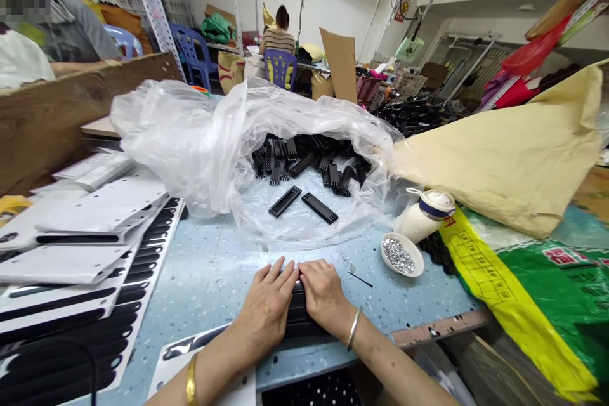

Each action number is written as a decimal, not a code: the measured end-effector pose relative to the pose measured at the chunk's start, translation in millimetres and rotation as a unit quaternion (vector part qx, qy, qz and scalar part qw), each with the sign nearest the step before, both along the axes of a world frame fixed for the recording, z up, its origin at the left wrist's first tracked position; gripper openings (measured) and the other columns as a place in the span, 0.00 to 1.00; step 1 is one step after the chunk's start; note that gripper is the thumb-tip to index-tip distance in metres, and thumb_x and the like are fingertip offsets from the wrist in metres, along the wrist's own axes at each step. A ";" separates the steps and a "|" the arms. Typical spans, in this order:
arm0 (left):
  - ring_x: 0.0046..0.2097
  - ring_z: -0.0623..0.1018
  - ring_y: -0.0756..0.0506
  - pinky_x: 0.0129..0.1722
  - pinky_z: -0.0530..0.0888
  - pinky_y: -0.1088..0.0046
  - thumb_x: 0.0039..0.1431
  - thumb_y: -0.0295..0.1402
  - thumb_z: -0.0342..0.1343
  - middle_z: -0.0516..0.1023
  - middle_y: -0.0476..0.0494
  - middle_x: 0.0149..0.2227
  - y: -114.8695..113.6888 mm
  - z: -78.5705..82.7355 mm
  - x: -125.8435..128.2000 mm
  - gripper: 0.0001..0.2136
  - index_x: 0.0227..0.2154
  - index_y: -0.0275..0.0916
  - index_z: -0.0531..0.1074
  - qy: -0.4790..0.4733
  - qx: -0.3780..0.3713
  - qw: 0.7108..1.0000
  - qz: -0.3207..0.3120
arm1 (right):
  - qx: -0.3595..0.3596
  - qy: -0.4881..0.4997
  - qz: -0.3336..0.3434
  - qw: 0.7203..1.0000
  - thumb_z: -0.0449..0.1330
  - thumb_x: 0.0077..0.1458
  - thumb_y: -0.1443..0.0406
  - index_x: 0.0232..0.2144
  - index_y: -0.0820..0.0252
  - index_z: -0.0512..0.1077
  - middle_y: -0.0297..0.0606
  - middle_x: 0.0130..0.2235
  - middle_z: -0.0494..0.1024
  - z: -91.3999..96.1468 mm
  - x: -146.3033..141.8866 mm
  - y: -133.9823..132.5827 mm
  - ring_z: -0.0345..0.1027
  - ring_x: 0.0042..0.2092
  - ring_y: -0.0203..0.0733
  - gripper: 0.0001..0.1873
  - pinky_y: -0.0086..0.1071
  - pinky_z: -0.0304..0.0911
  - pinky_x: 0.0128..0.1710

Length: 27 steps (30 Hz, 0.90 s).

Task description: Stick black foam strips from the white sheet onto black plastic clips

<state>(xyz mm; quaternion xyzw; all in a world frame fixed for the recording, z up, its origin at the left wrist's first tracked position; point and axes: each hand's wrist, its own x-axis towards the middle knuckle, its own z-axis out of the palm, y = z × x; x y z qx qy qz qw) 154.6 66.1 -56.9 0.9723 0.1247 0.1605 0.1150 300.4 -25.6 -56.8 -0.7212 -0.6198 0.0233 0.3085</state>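
Note:
Both my hands rest side by side on a black ribbed plastic part (pixel 299 320) lying on a white slotted panel (pixel 188 349) at the table's near edge. My left hand (pixel 267 304) lies flat with fingers stretched over the part's left half. My right hand (pixel 323 295) presses down on its right half, fingers together and extended. Ahead, a clear plastic bag (pixel 190 146) lies open with a heap of black ribbed parts (pixel 309 162) inside; two loose ones (pixel 304 203) lie at its mouth.
A stack of white slotted panels (pixel 80 254) fills the left. A small white bowl of shiny screws (pixel 402 255) and a tipped white jar (pixel 423 214) sit right of my hands. A tan sack (pixel 514 152) and green-yellow sack (pixel 537 292) lie right. People sit behind.

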 end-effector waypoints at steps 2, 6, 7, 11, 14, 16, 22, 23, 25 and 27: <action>0.61 0.69 0.30 0.55 0.69 0.46 0.53 0.19 0.48 0.72 0.31 0.60 1.3 1.2 0.7 0.27 0.58 0.33 0.67 -0.002 -0.010 1.000 0.002 | 0.018 0.015 -0.006 1.000 0.49 0.61 0.73 0.39 0.59 0.75 0.45 0.37 0.80 -3.5 4.3 -0.1 0.72 0.40 0.50 0.15 0.42 0.65 0.41; 0.61 0.69 0.30 0.55 0.72 0.47 0.57 0.20 0.46 0.74 0.32 0.58 4.3 12.5 -2.3 0.23 0.55 0.33 0.70 -0.004 -0.017 1.000 0.000 | 0.052 0.058 -0.010 0.997 0.51 0.61 0.72 0.43 0.61 0.75 0.46 0.39 0.81 -2.2 18.6 -7.6 0.75 0.41 0.48 0.14 0.40 0.69 0.43; 0.62 0.68 0.31 0.55 0.72 0.48 0.59 0.21 0.46 0.73 0.33 0.58 5.7 15.8 -5.2 0.21 0.55 0.34 0.70 -0.007 -0.020 1.000 0.002 | 0.057 0.069 -0.011 0.996 0.52 0.61 0.70 0.44 0.61 0.75 0.47 0.40 0.81 -0.5 21.6 -11.0 0.75 0.42 0.48 0.13 0.40 0.70 0.44; 0.66 0.62 0.29 0.58 0.68 0.46 0.65 0.37 0.52 0.65 0.29 0.64 12.8 17.6 -24.7 0.24 0.62 0.37 0.62 -0.028 -0.047 0.998 0.035 | 0.064 0.108 -0.013 0.992 0.53 0.64 0.66 0.47 0.60 0.74 0.46 0.44 0.80 5.0 23.2 -22.7 0.74 0.46 0.47 0.13 0.41 0.70 0.48; 0.66 0.60 0.27 0.58 0.68 0.45 0.56 0.48 0.61 0.57 0.26 0.67 12.4 1.6 -37.2 0.40 0.67 0.41 0.53 -0.045 -0.080 0.995 0.036 | 0.071 0.129 -0.024 0.989 0.51 0.65 0.66 0.47 0.60 0.73 0.46 0.44 0.79 4.2 12.3 -21.1 0.72 0.46 0.47 0.14 0.42 0.69 0.49; 0.65 0.62 0.27 0.57 0.70 0.46 0.52 0.48 0.64 0.55 0.24 0.68 8.0 -11.8 -39.3 0.44 0.67 0.42 0.51 -0.059 -0.097 0.993 0.040 | 0.076 0.145 -0.041 0.986 0.50 0.65 0.66 0.46 0.60 0.74 0.46 0.43 0.79 2.0 3.8 -16.5 0.72 0.46 0.48 0.14 0.44 0.69 0.49; 0.64 0.64 0.26 0.56 0.68 0.42 0.49 0.42 0.68 0.58 0.23 0.66 7.9 -19.3 -35.3 0.47 0.68 0.46 0.48 -0.072 -0.157 0.983 0.057 | 0.060 0.171 -0.026 0.983 0.55 0.63 0.60 0.52 0.61 0.72 0.51 0.52 0.76 -1.2 6.4 -21.5 0.70 0.54 0.53 0.19 0.50 0.65 0.55; 0.64 0.63 0.25 0.56 0.68 0.41 0.43 0.43 0.71 0.56 0.23 0.67 12.2 -16.0 -37.7 0.52 0.68 0.46 0.46 -0.063 -0.180 0.981 0.047 | 0.048 0.168 -0.010 0.984 0.59 0.60 0.57 0.55 0.62 0.69 0.53 0.55 0.74 -0.7 11.1 -27.0 0.68 0.56 0.55 0.24 0.51 0.64 0.57; 0.65 0.60 0.23 0.57 0.66 0.40 0.33 0.43 0.75 0.51 0.23 0.69 21.9 -9.3 -45.7 0.61 0.69 0.47 0.44 -0.027 -0.222 0.975 0.019 | 0.010 0.152 0.027 0.988 0.66 0.50 0.50 0.60 0.65 0.64 0.57 0.59 0.69 1.1 21.1 -40.5 0.64 0.60 0.60 0.40 0.54 0.61 0.59; 0.65 0.60 0.24 0.58 0.66 0.41 0.32 0.37 0.75 0.49 0.26 0.70 29.9 -5.0 -55.1 0.60 0.68 0.50 0.45 0.015 -0.237 0.971 0.002 | -0.042 0.125 0.070 0.989 0.70 0.41 0.45 0.63 0.69 0.60 0.62 0.62 0.64 3.0 28.9 -54.8 0.60 0.62 0.66 0.54 0.57 0.59 0.60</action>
